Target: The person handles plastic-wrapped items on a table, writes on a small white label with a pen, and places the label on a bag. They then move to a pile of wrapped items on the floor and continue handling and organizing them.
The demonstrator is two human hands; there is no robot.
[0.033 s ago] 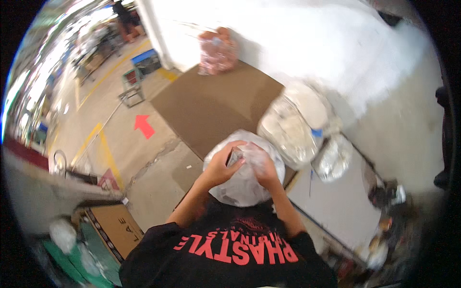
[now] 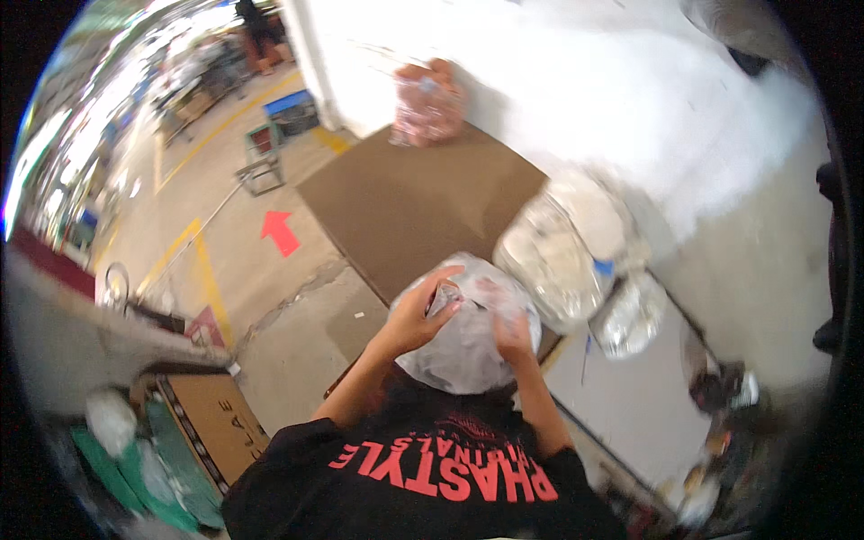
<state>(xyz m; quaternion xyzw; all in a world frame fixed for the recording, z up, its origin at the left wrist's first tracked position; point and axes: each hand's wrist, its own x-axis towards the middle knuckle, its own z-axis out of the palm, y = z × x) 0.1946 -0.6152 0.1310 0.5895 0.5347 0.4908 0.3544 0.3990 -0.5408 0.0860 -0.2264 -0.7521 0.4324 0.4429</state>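
1. Far left on the concrete floor, a red arrow [image 2: 280, 233] lay painted beside a brown cardboard sheet [image 2: 414, 211].
2. At centre, the left hand [image 2: 417, 317] pinched the top of a clear plastic bag [image 2: 459, 346] held against the chest.
3. Alongside, the right hand [image 2: 511, 334] gripped the bag's right side, fingers curled.
4. Further right, two filled clear bags [image 2: 562, 247] rested near the white wall [image 2: 630, 99].

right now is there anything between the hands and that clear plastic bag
Nothing visible: the left hand and right hand both rest directly on the top of the clear plastic bag.
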